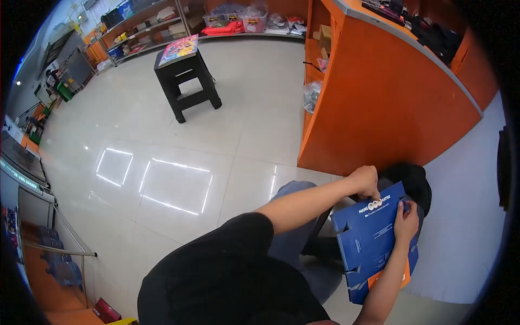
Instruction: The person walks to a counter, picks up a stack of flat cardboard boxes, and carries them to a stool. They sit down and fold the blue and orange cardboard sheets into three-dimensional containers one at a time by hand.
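A flat blue printed carton (368, 233) with white lettering and notched edges lies tilted over my lap. My left hand (364, 181) is bent at the wrist, its fingers closed at the carton's upper edge beside the round printed logo. Along the right side, my right hand (407, 219) grips the carton, with the thumb on the printed face and the other fingers curled near the edge. An orange panel (374, 279) shows at the carton's lower end, partly behind my right forearm.
An orange counter (374, 103) stands right in front of me, with a white wall (455, 233) to the right. Farther off, a black stool (187, 81) with a colourful top stands on the tiled floor (244, 108). Shelves with goods (254, 24) line the back.
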`<state>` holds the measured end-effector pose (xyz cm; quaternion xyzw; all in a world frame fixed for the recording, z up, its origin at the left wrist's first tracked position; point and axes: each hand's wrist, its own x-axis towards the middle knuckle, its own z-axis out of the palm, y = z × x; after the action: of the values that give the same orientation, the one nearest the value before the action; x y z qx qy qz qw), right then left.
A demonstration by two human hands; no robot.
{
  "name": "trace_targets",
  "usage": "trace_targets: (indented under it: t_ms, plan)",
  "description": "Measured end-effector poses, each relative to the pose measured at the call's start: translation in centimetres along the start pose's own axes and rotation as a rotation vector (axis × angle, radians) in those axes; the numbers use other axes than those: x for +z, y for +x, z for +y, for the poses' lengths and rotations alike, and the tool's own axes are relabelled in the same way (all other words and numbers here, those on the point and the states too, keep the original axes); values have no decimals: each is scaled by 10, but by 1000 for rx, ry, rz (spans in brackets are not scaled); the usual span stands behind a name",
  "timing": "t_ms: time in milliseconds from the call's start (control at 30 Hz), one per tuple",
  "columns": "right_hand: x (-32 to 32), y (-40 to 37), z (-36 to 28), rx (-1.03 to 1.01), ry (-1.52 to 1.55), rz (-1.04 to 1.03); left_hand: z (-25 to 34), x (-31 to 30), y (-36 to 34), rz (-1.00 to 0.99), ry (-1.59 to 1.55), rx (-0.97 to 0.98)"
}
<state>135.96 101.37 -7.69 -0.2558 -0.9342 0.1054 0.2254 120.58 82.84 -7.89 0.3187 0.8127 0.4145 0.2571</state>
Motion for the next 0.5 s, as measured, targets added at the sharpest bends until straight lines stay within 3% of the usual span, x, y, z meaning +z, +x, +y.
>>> trace_targets:
  t_ms: [200,300,367,500]
  plan:
    - [2,-1,1,4,12,-11,8,-6,-17,44,-24,2]
    - [1,-3,0,8,40,-24,-6,-2,-14,78,-25,100]
    - [7,-3,5,-14,37,5,1,-6,-28,129,-108,27]
    - [5,-2,2,5,5,-31,-12,5,-26,218,-63,127]
